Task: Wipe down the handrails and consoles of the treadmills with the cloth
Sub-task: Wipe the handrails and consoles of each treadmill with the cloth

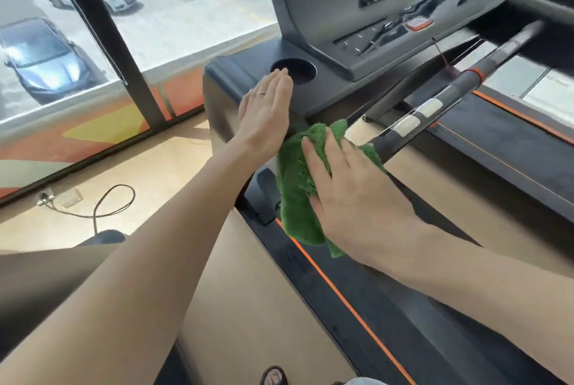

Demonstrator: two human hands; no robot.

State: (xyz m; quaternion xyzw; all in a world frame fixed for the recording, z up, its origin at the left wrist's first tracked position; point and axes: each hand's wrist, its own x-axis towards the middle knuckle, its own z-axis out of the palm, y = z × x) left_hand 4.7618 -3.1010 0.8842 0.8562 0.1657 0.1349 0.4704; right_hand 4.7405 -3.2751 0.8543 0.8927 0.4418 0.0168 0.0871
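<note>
At the treadmill's left front corner, your right hand (348, 188) lies flat, fingers straight, pressing the green cloth (298, 185) against the dark handrail (413, 123) where it meets the console (357, 5); your left hand (264, 114), flat with fingers together and a ring on one, rests on the console's side by the round cup holder (295, 69). No writing is legible: the keypad marks are too blurred. Tan floor lies below, with a black cable (108, 201), and a window (62, 27) overlooks parked cars (40, 58).

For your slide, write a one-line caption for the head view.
Right hand presses a green cloth against the treadmill handrail while the open left hand rests on the console.
</note>
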